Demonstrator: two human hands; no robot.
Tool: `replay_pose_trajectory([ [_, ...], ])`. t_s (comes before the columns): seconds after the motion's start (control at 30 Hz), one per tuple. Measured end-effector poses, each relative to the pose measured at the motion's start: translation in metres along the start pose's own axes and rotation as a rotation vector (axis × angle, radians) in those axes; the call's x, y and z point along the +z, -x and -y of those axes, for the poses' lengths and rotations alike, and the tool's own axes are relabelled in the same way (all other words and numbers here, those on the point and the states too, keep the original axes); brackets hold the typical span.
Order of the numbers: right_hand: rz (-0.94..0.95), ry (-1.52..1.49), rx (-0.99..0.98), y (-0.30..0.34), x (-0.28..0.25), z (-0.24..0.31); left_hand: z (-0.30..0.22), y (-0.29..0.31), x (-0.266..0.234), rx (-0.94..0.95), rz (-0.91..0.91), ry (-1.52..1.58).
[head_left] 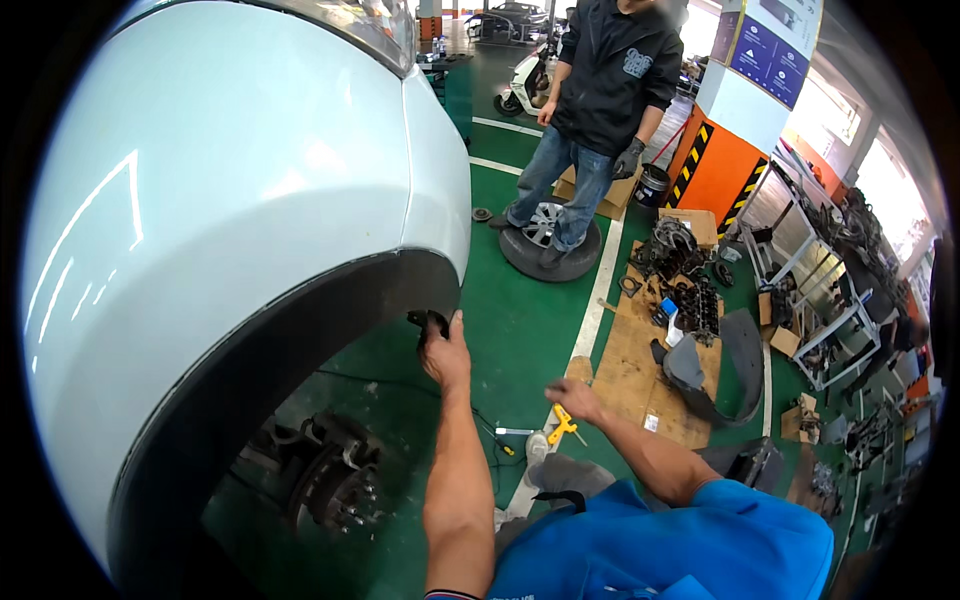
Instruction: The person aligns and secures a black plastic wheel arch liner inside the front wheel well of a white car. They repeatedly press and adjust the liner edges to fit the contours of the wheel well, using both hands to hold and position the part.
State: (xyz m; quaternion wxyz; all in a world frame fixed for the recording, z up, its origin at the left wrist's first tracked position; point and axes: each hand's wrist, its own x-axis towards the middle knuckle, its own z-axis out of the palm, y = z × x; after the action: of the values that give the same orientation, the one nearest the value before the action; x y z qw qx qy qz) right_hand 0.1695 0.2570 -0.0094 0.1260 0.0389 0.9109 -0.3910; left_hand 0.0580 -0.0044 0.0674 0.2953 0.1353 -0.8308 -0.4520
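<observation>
My left hand reaches up to the end of the black wheel arch trim on a white car. Its fingers close round a small black piece there, whose kind I cannot make out. Out to the right, away from the car, my right hand is closed, with a yellow-handled tool with a thin metal shaft hanging from it. Inside the arch the wheel is off, and the brake disc and hub with bare studs show.
A person stands on a loose wheel ahead. Engine parts lie on cardboard at right, with a curved black liner. A screwdriver and a cable lie on the green floor. A metal rack stands far right.
</observation>
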Motion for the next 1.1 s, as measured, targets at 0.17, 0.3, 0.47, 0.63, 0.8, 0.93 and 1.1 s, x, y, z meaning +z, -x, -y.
replay_pose_trajectory([
  [0.17, -0.085, -0.054, -0.281, -0.046, -0.034, 0.118, 0.003, -0.002, 0.005, 0.017, -0.020, -0.033],
  [0.3, -0.093, -0.050, -0.434, -0.079, -0.043, 0.165, -0.003, -0.003, 0.004, -0.052, 0.068, -0.016],
  [0.47, -0.077, 0.126, -0.654, -0.101, -0.046, 0.197, -0.003, -0.001, 0.007, -0.067, 0.053, 0.109],
  [0.63, 0.009, 0.258, -0.799, -0.117, -0.048, 0.207, 0.003, 0.001, 0.014, -0.086, 0.052, 0.396],
  [0.8, 0.076, 0.308, -0.860, -0.132, -0.061, 0.209, -0.011, -0.001, 0.013, -0.165, 0.123, 0.446],
  [0.93, 0.095, 0.278, -0.882, -0.131, -0.062, 0.211, -0.015, -0.001, 0.013, -0.224, 0.079, 0.496],
  [1.1, 0.105, 0.276, -0.853, -0.130, -0.058, 0.216, -0.020, 0.001, 0.010, -0.198, 0.044, 0.556],
])
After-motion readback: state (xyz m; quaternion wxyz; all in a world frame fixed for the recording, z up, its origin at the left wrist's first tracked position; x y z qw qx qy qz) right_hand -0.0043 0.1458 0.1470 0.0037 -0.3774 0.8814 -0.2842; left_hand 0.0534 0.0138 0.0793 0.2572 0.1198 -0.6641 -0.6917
